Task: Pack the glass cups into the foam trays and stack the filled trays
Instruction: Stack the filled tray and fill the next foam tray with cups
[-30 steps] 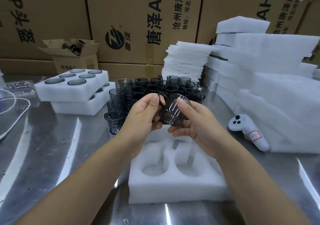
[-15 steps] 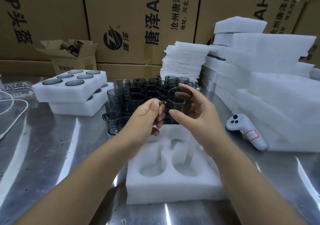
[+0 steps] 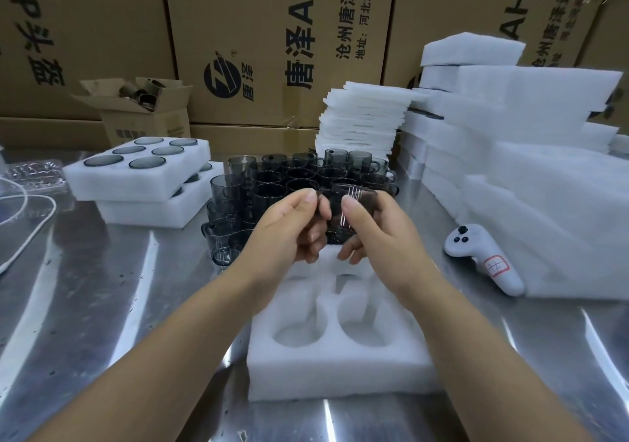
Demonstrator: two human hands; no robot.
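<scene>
I hold one smoky glass cup [image 3: 352, 201] between both hands, in the air above the far end of the empty foam tray [image 3: 335, 375]. My left hand [image 3: 291, 229] pinches the cup's left side between thumb and curled fingers. My right hand [image 3: 379, 234] grasps its right side, thumb on the near wall and fingers curled beneath. The cup is tilted, and light streaks cross its wall. I cannot tell where its handle is.

The tray lies on the steel table [image 3: 102, 305] just in front of me, and its two near pockets are bare. Just beyond my hands stands a tight cluster of loose glass cups [image 3: 269, 178]. To the left of it sit two filled foam trays [image 3: 143, 184], one stacked on the other; the top one shows six cup rims.

Behind the cluster rises a stack of thin foam sheets [image 3: 362, 125], and thick foam blocks [image 3: 544, 176] are piled at the right. A white handheld controller [image 3: 483, 259] lies on the table against them. Printed cardboard cartons [image 3: 272, 33] line the back, with a small open carton [image 3: 144, 115] at the left.
</scene>
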